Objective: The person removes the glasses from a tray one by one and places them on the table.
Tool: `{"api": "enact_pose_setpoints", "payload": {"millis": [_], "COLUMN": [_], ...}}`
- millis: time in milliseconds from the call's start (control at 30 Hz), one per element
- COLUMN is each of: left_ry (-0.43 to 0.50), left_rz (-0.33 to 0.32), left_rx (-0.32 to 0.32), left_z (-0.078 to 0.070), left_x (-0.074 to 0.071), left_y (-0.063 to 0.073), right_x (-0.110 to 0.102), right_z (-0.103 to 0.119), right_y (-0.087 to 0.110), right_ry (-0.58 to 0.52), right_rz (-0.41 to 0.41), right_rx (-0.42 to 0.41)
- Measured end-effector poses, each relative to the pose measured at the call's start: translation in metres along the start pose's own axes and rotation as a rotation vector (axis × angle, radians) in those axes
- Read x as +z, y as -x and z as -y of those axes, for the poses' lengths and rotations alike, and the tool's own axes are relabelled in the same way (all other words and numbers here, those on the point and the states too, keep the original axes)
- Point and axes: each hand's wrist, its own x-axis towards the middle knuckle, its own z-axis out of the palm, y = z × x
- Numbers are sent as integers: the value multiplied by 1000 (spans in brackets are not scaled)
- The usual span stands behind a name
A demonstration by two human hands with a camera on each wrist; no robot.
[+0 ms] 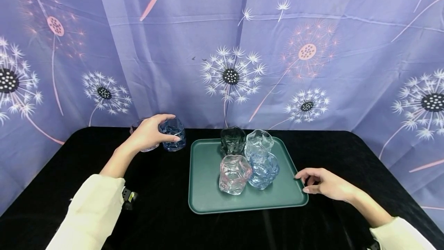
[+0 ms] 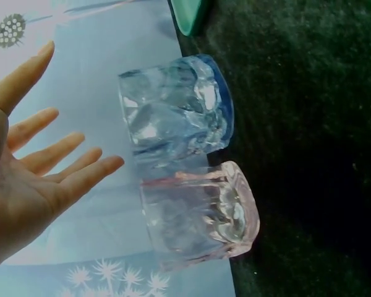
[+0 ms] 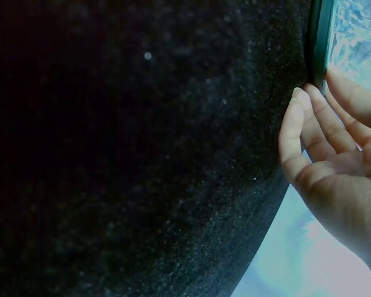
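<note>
My left hand (image 1: 150, 131) is at the back left with thumb and fingers spread, overlapping a dark blue glass (image 1: 173, 142) in the head view. In the left wrist view the fingers (image 2: 80, 176) stand apart from that glass and from a pink-tinted glass (image 2: 198, 216) beside it. A green tray (image 1: 204, 196) lies at centre, and my right hand (image 1: 326, 183) holds its right rim between thumb and curled fingers. Grouped on the tray are a grey glass (image 1: 232, 140), a clear glass (image 1: 258, 140), a pink-tinted glass (image 1: 234, 174) and a light blue glass (image 1: 264, 169).
A black cloth (image 1: 156, 219) covers the table. Right behind the table's back edge hangs a purple curtain (image 1: 187, 88) with dandelion prints. The two glasses at the left stand near that back edge, left of the tray.
</note>
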Motion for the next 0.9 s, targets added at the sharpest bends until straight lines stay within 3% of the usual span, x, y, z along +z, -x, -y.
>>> {"api": "enact_pose_setpoints", "payload": {"millis": [267,900], "left_ry": [-20,-24], "left_rz": [-11,19], "left_rx": [61,127], "left_z": [-8,-19], "left_x": [6,30], "left_y": [-2,-14], "right_x": [0,0], "right_z": [-1,-3], "right_y": [0,0], "right_ry": [12,8], "right_rz": [-5,-3], "right_rx": [-7,-25]}}
